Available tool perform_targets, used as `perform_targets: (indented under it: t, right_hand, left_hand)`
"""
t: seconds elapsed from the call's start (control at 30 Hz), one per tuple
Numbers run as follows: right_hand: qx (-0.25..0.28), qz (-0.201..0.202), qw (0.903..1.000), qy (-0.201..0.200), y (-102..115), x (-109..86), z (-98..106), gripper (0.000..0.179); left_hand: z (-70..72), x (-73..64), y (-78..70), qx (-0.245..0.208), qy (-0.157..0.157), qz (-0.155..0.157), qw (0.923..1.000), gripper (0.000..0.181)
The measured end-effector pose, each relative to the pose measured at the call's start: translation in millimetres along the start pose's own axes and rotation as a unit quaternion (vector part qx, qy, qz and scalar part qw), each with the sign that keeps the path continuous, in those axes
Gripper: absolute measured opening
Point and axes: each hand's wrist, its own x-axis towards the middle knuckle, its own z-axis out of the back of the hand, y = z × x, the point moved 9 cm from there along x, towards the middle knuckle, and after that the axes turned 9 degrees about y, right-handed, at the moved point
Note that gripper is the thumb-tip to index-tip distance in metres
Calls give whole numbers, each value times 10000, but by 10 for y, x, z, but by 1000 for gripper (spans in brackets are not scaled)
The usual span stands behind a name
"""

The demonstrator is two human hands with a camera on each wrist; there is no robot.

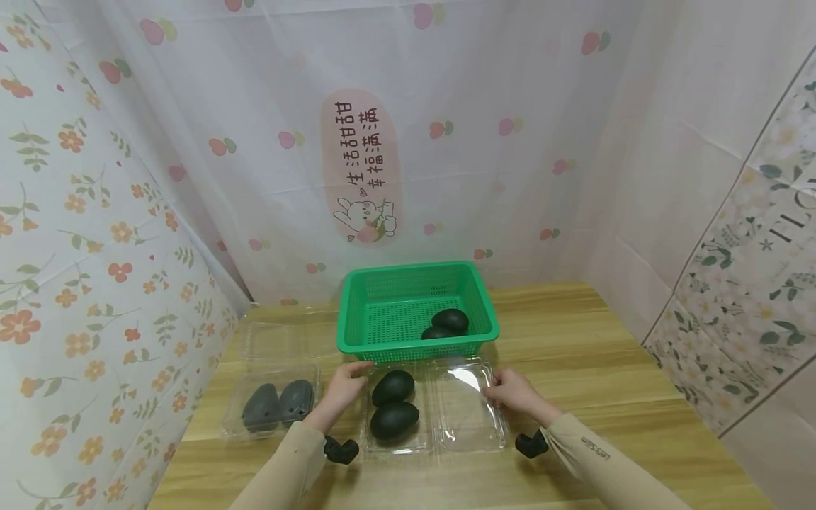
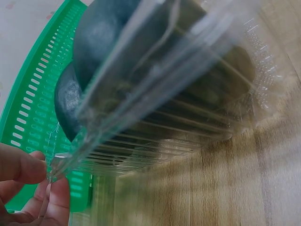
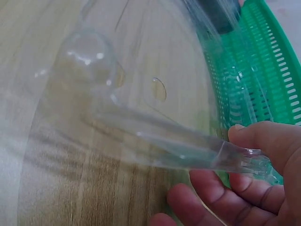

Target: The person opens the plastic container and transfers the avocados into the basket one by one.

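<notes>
An open clear plastic clamshell box (image 1: 414, 448) lies in front of me, its base holding two dark green avocado-shaped fruits (image 1: 394, 421) one behind the other. My left hand (image 1: 347, 386) pinches the base's rim near its back left corner; in the left wrist view, thumb and fingers (image 2: 59, 200) meet on that thin edge. On the other side, my right hand (image 1: 513, 391) holds the outer edge of the lid (image 1: 468, 418) between thumb and fingers. The right wrist view shows this lid edge (image 3: 211, 153) gripped, with vent holes in the clear plastic.
A green slotted basket (image 1: 357, 312) stands behind the box, with two more dark fruits (image 1: 450, 322) at its right. To the left, another clear clamshell (image 1: 229, 425) holds two fruits (image 1: 296, 400). Printed curtains (image 1: 478, 177) hang behind the wooden table (image 1: 574, 340).
</notes>
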Motion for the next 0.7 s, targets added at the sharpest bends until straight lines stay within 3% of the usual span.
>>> perform_targets:
  t: [0.43,0.7]
  right_hand:
    - [-479,-23,9989,4,58,-13,28,25]
    - [-1496,67,9886,147,63,59,56,33]
  left_hand:
    - [69,-66,-20,280,-344,-20,9990,44]
    - [86,-153,-8,-53,-555,-118,9984,47]
